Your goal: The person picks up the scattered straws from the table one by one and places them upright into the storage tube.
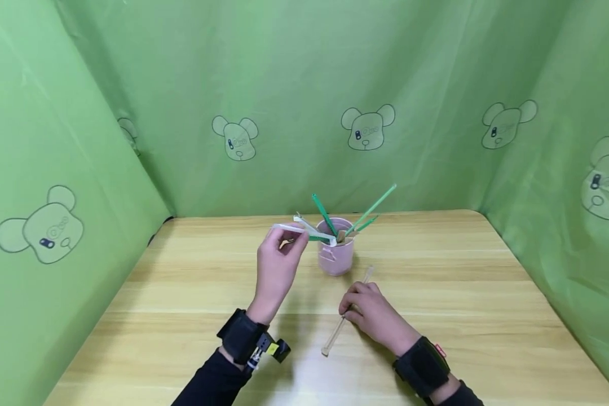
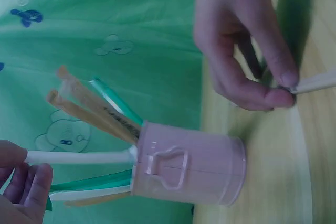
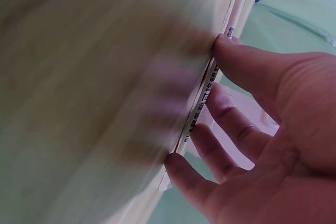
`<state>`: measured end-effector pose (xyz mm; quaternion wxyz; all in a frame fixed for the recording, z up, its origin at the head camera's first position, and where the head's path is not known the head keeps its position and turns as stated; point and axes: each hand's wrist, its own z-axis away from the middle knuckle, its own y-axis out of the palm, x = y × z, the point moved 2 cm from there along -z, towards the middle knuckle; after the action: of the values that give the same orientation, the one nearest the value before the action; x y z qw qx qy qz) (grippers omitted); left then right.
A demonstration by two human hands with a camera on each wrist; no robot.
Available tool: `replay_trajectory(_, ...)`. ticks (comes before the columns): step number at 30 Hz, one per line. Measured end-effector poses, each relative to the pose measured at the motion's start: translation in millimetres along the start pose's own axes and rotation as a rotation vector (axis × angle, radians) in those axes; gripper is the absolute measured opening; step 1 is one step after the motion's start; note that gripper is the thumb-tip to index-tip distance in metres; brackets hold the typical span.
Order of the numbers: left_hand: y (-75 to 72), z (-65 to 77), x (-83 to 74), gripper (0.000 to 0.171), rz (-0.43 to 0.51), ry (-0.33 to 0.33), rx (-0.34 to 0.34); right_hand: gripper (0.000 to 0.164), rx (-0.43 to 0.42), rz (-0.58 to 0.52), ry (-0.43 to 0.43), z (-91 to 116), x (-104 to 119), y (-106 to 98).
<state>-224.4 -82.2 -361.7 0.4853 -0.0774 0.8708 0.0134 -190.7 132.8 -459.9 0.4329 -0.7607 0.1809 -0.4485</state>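
My left hand [image 1: 278, 270] pinches a white straw [image 2: 79, 157] near one end; the straw's other end meets the rim of a small pink bucket [image 1: 336, 262]. Several straws lean out of that bucket, among them a dark green straw [image 1: 323, 213], a light green straw [image 1: 374, 208] and brown wrapped straws [image 2: 100, 111]. To the right and nearer the front, my right hand [image 1: 378, 316] holds a thin wrapped straw [image 1: 333, 338] that lies along the tabletop. Dark printed characters run down its wrapper in the right wrist view, where thumb and fingertips touch it.
The bucket stands on a wood-grain table [image 1: 451, 270], towards its back edge. A green curtain [image 1: 294, 67] with bear-head drawings encloses the back and both sides. Each wrist wears a black band [image 1: 421, 365].
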Motion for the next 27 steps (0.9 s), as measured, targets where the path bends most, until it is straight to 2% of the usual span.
replay_trajectory(7, 8.8, -8.1, 7.2, 0.009, -0.264, 0.189, 0.097, 0.015, -0.001, 0.004, -0.001, -3, 3, 3)
replay_trajectory(11, 12.1, -10.9, 12.2, 0.011, -0.387, 0.232, 0.167, 0.015, 0.0, -0.006, 0.001, -2, 3, 3)
replay_trajectory(15, 14.3, -8.8, 18.6, 0.014, -0.472, 0.193, 0.255, 0.015, 0.007, -0.013, 0.0, -2, 4, 3)
replay_trajectory(18, 13.8, -4.7, 22.4, 0.023, -0.472, 0.133, 0.301, 0.013, 0.017, -0.011, -0.007, -1, 5, 2)
replay_trajectory(22, 9.8, 2.8, 24.8, 0.03, -0.443, 0.08, 0.317, 0.012, 0.017, 0.02, 0.014, -1, 6, 2)
replay_trajectory(27, 0.3, 13.3, 25.3, 0.024, -0.413, 0.008, 0.31, 0.016, 0.008, 0.048, 0.08, -2, 3, 1)
